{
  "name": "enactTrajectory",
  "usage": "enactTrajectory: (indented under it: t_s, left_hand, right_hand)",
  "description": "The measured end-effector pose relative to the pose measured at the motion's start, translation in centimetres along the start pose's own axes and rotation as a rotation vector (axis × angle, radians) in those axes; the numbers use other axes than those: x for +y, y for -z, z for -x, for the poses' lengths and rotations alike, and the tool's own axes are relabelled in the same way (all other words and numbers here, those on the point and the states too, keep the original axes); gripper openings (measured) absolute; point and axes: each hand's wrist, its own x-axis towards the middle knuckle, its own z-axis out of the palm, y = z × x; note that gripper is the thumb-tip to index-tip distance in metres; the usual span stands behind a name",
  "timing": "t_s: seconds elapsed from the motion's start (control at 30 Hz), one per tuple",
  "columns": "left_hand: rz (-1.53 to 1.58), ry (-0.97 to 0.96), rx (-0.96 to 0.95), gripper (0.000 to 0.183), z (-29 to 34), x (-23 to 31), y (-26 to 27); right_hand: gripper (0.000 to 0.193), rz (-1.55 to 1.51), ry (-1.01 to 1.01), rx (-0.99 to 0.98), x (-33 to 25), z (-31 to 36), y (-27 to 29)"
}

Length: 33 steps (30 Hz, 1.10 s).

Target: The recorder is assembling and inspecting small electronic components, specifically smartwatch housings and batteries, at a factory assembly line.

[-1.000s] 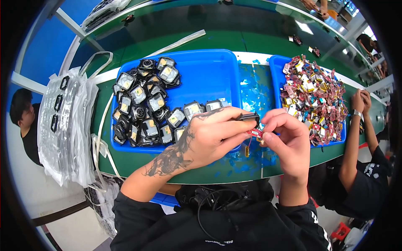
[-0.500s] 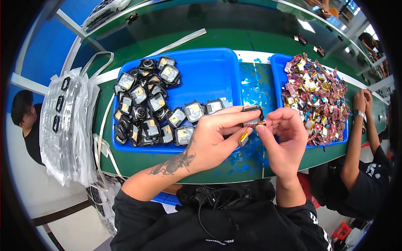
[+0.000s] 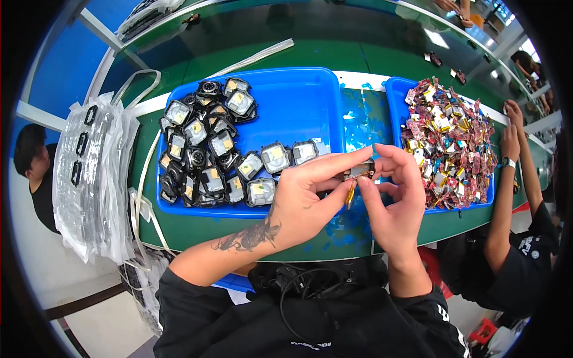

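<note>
Over the gap between two blue trays, my left hand (image 3: 304, 194) grips a black watch case (image 3: 359, 170) between fingers and thumb. A small yellow-and-silver battery (image 3: 350, 198) dangles below the case, next to a reddish circuit board strip partly hidden by my fingers. From the other side my right hand (image 3: 397, 209) closes on the case's right end, its thumb at the lower edge and index finger over the top. Left of my hands, the larger blue tray (image 3: 292, 101) carries a pile of black watch cases (image 3: 209, 152), several showing pale inner parts.
A second blue tray (image 3: 390, 98) is heaped with reddish circuit boards and batteries (image 3: 447, 149). Blue film scraps (image 3: 356, 128) litter the green bench between trays. Plastic-wrapped packs (image 3: 95, 179) stand at left. A co-worker's arms (image 3: 504, 179) reach in at right; another person sits far left.
My right fingers have moved in over the case's end, and the case has tilted. The battery hangs more upright. The co-worker's hands have risen, and small parts on the far belt have shifted slightly right.
</note>
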Motion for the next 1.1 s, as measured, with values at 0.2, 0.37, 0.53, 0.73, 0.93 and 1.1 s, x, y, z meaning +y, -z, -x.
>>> enactTrajectory:
  t_s: [0.2,0.37,0.53,0.73,0.93,1.1]
  left_hand:
    - [-0.088,-0.082,0.063,0.047,0.1,0.0,0.6]
    - [-1.087,-0.239,0.009,0.035,-1.6,3.3,5.0]
    - [-1.662,-0.419,0.071,0.031,0.4,2.6,10.5]
    - [-1.374,-0.177,0.006,0.019,-1.5,3.6,9.0]
    - [-0.299,-0.077,0.138,0.01,-2.3,3.7,8.2]
    - [0.232,0.103,0.193,0.017,-2.2,4.6,6.8]
  right_hand:
    - [0.047,0.09,0.186,-0.04,0.0,-0.2,-0.8]
    - [0.048,-0.146,-0.152,-0.295,-0.8,-5.9,1.6]
    - [0.042,0.264,-0.146,-0.423,2.1,-20.2,-0.7]
    - [0.048,0.536,-0.328,-0.247,11.1,-26.3,-1.8]
    - [0.028,0.73,0.065,-0.241,7.1,-25.4,3.0]
    - [0.016,0.866,0.156,-0.529,3.5,-22.0,8.6]
